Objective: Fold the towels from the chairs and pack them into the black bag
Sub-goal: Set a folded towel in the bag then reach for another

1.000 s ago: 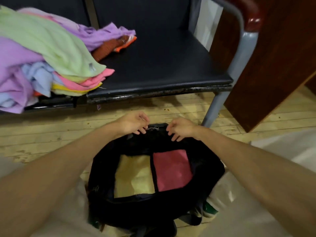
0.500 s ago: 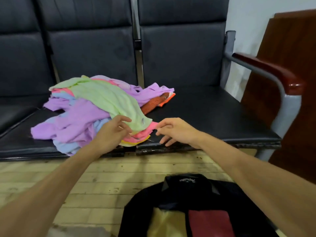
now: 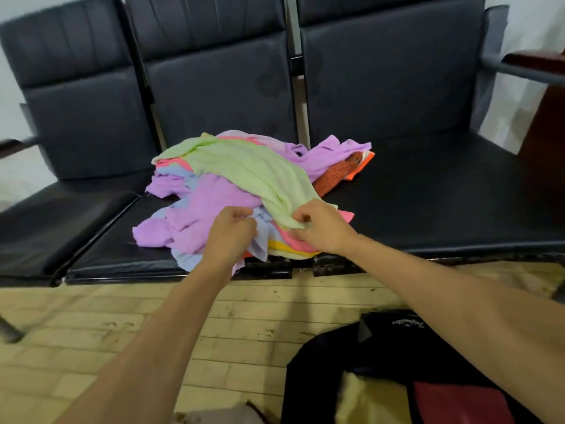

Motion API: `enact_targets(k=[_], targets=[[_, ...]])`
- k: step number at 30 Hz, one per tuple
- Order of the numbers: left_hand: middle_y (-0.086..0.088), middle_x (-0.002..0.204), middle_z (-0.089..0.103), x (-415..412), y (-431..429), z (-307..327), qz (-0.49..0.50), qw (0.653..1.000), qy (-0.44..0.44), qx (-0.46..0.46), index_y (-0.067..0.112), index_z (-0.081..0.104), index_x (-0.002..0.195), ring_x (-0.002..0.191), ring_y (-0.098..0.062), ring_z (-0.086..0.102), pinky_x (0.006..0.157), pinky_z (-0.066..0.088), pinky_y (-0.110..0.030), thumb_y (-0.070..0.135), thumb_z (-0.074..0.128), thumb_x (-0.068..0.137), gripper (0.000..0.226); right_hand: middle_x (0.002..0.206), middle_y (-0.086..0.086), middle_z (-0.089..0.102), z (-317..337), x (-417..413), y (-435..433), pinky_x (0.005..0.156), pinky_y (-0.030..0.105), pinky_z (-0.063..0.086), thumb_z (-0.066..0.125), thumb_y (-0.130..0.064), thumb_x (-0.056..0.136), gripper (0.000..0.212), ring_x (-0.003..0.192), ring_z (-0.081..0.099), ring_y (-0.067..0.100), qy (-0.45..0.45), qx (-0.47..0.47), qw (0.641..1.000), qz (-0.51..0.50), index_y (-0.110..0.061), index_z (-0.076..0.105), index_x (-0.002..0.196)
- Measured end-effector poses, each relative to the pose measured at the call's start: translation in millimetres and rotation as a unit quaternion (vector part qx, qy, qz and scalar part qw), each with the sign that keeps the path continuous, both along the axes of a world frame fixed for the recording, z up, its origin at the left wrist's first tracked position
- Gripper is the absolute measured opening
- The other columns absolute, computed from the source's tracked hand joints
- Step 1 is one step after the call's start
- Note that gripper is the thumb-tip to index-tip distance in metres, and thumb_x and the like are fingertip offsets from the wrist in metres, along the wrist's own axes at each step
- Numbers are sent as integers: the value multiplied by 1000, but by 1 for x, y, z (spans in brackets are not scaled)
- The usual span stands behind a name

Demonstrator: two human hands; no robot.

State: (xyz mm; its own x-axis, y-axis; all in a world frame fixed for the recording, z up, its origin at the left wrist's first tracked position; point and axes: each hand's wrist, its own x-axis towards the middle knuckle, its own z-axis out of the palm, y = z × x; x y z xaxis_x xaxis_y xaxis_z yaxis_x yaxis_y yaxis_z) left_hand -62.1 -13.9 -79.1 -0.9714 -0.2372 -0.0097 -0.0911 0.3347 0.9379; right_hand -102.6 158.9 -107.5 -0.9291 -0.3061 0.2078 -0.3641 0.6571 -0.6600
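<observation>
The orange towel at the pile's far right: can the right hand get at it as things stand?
Probably yes: the orange towel lies mostly bare on the seat, but the right hand is pinching the green towel.

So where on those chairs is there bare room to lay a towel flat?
The right seat is bare from the orange towel to the armrest; the left seat is bare too. The towel pile crowds the middle seat, with the left hand and right hand gripping it.
</observation>
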Motion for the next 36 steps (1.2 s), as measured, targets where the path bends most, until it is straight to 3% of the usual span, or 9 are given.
enact_targets(k=[3, 6, 11, 13, 16, 24, 27, 30, 36], targets=[[1, 55, 67, 0, 0, -3, 14, 1000, -3, 4, 9, 57, 114, 69, -24, 65, 79, 52, -44, 6, 49, 89, 26, 69, 10, 52, 6, 0, 2, 61, 31, 30, 73, -21, 84, 32, 71, 47, 17, -18, -39, 998, -34, -2, 56, 66], [-7, 85, 68, 4, 9, 4, 16, 999, 15, 49, 8, 60, 107, 80, -19, 64, 76, 51, -36, 6, 49, 90, 21, 70, 11, 49, 19, 3, 8, 60, 31, 30, 68, -26, 88, 39, 67, 43, 15, -6, -113, 992, -57, 11, 60, 80], [-8, 100, 57, 6, 47, 25, 28, 975, 10, 222, 11, 51, 100, 83, -21, 63, 82, 49, -39, 10, 36, 98, 16, 68, 4, 49, 58, 16, 31, 58, 22, 34, 63, -24, 93, 34, 62, 42, 7, -48, -230, 972, -23, 6, 65, 77], [-7, 109, 58, 2, 61, 27, 25, 964, -1, 265, 15, 50, 113, 87, -22, 64, 75, 53, -39, 27, 39, 99, 22, 70, 1, 54, 71, 23, 43, 60, 17, 37, 60, -22, 95, 28, 61, 46, 2, -53, -250, 967, 4, -6, 65, 73], [-5, 106, 61, -5, 80, 29, -7, 949, -12, 314, 11, 45, 133, 87, -24, 63, 66, 52, -36, 43, 43, 97, 48, 86, 8, 59, 81, 31, 67, 75, 28, 41, 53, -24, 99, 30, 79, 52, 12, -51, -275, 960, 32, 0, 63, 84], [-13, 102, 58, -15, 139, 17, 55, 891, -16, 451, 11, 44, 122, 77, -27, 63, 52, 54, -37, 11, 54, 75, 48, 109, 14, 61, 41, 63, 143, 86, 28, 47, 47, -35, 91, 45, 97, 57, 17, -163, -385, 906, 67, 5, 55, 110], [-12, 122, 58, -25, 157, 4, 99, 875, -35, 473, 8, 44, 129, 99, -31, 63, 79, 55, -51, 8, 56, 76, 55, 117, 15, 65, 25, 71, 168, 92, 35, 48, 46, -34, 95, 47, 104, 61, 23, -197, -392, 898, 24, 4, 58, 118], [-3, 131, 51, -33, 178, -2, 173, 885, -12, 433, 14, 30, 143, 103, -17, 55, 90, 48, -31, 11, 54, 85, 63, 109, 6, 72, 34, 72, 177, 84, 27, 54, 40, -33, 103, 39, 99, 68, 15, -206, -392, 897, -18, -7, 65, 118], [-9, 125, 56, -17, 211, -2, 125, 903, 25, 410, 7, 38, 135, 95, -25, 63, 75, 57, -39, -5, 49, 87, 50, 98, 10, 71, 41, 75, 189, 83, 30, 49, 49, -40, 98, 46, 91, 66, 16, -184, -306, 931, -76, 2, 66, 107]])
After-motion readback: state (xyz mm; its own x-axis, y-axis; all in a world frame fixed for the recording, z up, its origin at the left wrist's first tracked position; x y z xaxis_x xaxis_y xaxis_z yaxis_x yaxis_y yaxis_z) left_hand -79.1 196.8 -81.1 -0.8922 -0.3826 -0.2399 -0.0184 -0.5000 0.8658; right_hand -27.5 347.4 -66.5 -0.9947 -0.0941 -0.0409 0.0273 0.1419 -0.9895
